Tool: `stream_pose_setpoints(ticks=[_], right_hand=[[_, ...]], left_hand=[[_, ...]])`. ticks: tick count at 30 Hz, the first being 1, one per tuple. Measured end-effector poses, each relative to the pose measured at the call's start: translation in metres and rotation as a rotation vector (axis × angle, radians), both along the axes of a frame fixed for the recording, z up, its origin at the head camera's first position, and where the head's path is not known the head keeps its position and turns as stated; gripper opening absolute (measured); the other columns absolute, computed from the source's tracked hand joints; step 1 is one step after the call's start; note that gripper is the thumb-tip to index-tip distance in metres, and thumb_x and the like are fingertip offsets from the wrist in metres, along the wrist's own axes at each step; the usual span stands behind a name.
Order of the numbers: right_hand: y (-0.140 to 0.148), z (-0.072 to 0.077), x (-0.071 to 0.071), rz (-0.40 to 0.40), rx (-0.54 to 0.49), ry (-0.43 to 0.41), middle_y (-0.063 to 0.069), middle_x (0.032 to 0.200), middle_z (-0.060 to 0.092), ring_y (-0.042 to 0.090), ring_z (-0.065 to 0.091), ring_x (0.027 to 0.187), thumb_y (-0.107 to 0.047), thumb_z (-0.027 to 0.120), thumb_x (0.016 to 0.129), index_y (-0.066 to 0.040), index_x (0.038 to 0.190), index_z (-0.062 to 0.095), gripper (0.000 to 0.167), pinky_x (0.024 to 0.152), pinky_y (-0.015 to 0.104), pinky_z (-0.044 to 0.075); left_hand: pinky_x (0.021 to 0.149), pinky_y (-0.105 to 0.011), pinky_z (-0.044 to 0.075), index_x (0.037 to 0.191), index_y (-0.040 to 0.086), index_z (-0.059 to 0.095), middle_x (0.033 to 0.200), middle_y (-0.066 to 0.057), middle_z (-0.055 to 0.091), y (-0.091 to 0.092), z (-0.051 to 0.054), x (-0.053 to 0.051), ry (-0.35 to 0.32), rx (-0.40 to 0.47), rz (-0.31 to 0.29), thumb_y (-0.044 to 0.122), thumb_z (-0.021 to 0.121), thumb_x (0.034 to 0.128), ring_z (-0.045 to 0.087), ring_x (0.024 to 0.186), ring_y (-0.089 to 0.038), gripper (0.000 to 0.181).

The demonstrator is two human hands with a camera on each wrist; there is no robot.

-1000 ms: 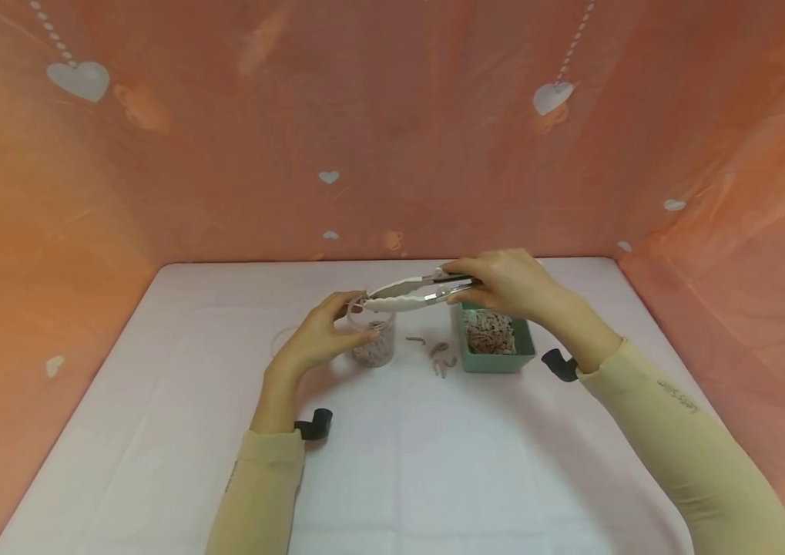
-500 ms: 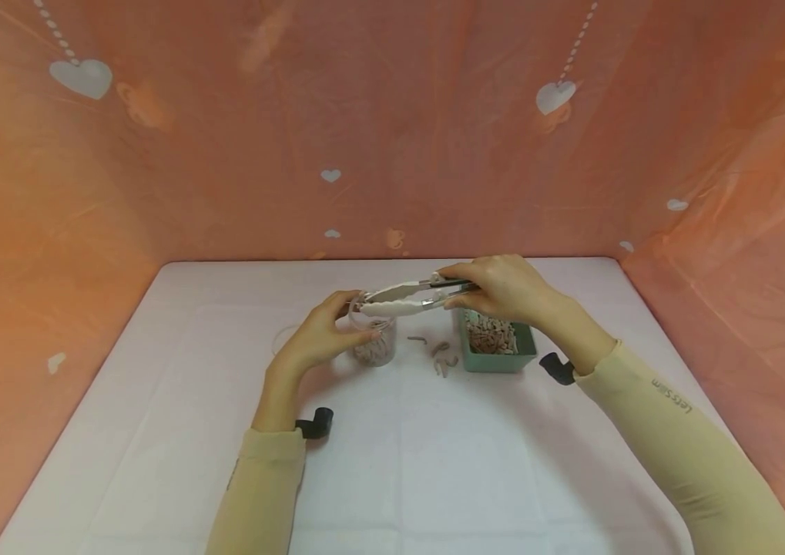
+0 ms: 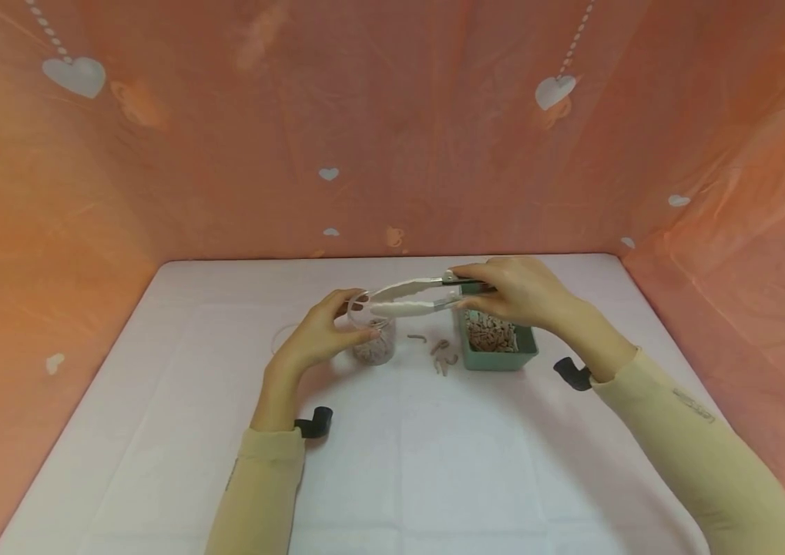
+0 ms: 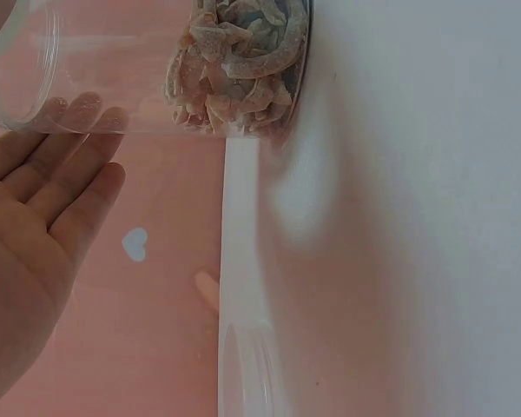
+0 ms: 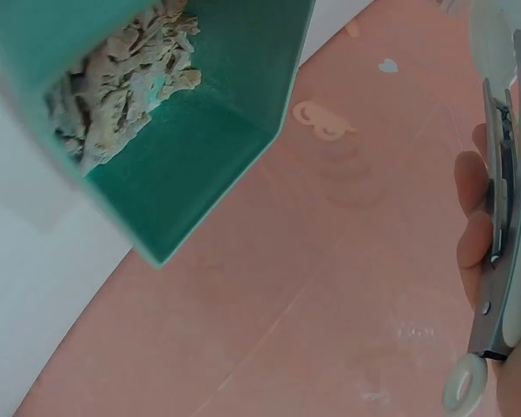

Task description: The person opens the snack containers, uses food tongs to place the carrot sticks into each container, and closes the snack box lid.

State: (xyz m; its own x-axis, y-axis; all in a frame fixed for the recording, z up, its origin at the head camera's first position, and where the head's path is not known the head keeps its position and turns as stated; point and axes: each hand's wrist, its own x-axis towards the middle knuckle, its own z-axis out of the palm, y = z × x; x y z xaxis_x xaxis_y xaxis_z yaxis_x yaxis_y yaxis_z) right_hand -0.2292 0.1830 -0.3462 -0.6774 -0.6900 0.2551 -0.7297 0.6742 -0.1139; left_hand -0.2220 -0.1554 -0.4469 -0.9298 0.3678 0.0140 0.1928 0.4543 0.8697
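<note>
Steadied the clear jar (image 4: 139,65) in the left hand (image 3: 319,335) and held white-tipped tongs (image 3: 406,308), spread at its mouth, in the right hand (image 3: 524,291), apparently adding to the dried strips (image 4: 243,69) inside. Likely needed next to reload from the green tub (image 3: 496,361).

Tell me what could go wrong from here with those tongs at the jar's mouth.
Spills: the tongs are at the mouth of the jar, and loose pieces already lie on the table nearby, so more could land outside.

The jar might tip if the tongs push its rim, though the left grip holds it.

The right grip is near the green container and could bump it.
</note>
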Motion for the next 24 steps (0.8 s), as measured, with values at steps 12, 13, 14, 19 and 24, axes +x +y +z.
stream_pose_setpoints(ticks=[12, 13, 14, 19, 24], right_hand=[[0.062, 0.007, 0.024, -0.092, -0.010, 0.025, 0.009, 0.098, 0.075, 0.017, 0.065, 0.074, -0.023, 0.090, 0.082, -0.004, 0.130, 0.070, 0.055, 0.065, 0.039, 0.055], [0.067, 0.008, 0.025, -0.095, -0.004, 0.031, 0.008, 0.097, 0.075, 0.016, 0.065, 0.073, -0.023, 0.090, 0.082, -0.004, 0.129, 0.071, 0.055, 0.064, 0.039, 0.055], [0.073, 0.008, 0.027, -0.104, 0.003, 0.035, 0.006, 0.095, 0.075, 0.015, 0.064, 0.073, -0.023, 0.090, 0.081, -0.004, 0.128, 0.071, 0.054, 0.064, 0.038, 0.055], [0.093, 0.010, 0.032, -0.165, 0.075, 0.042, -0.001, 0.081, 0.069, 0.013, 0.061, 0.069, -0.028, 0.091, 0.079, -0.009, 0.125, 0.075, 0.052, 0.056, 0.036, 0.049], [0.103, 0.009, 0.036, -0.197, 0.174, -0.006, -0.001, 0.078, 0.067, 0.014, 0.059, 0.067, -0.033, 0.091, 0.080, -0.013, 0.124, 0.075, 0.051, 0.053, 0.036, 0.047]], left_hand=[[0.118, -0.060, 0.037, 0.152, 0.010, 0.048, 0.150, -0.011, 0.052, 0.000, 0.000, 0.001, 0.003, -0.011, 0.000, 0.036, 0.084, 0.0890, 0.044, 0.145, -0.040, 0.077], [0.118, -0.060, 0.036, 0.152, 0.010, 0.048, 0.150, -0.011, 0.052, 0.000, 0.000, 0.001, 0.001, -0.005, -0.002, 0.036, 0.084, 0.0890, 0.044, 0.145, -0.040, 0.077], [0.118, -0.059, 0.036, 0.152, 0.011, 0.048, 0.150, -0.011, 0.053, 0.000, 0.000, 0.001, -0.002, 0.003, -0.002, 0.036, 0.085, 0.0887, 0.044, 0.145, -0.039, 0.077], [0.118, -0.059, 0.037, 0.151, 0.012, 0.049, 0.150, -0.009, 0.053, -0.001, 0.001, 0.002, -0.009, 0.022, 0.001, 0.036, 0.086, 0.0875, 0.045, 0.145, -0.038, 0.078], [0.118, -0.058, 0.037, 0.151, 0.011, 0.048, 0.150, -0.009, 0.053, 0.000, 0.000, 0.001, -0.001, 0.019, 0.001, 0.035, 0.086, 0.0876, 0.045, 0.145, -0.038, 0.078]])
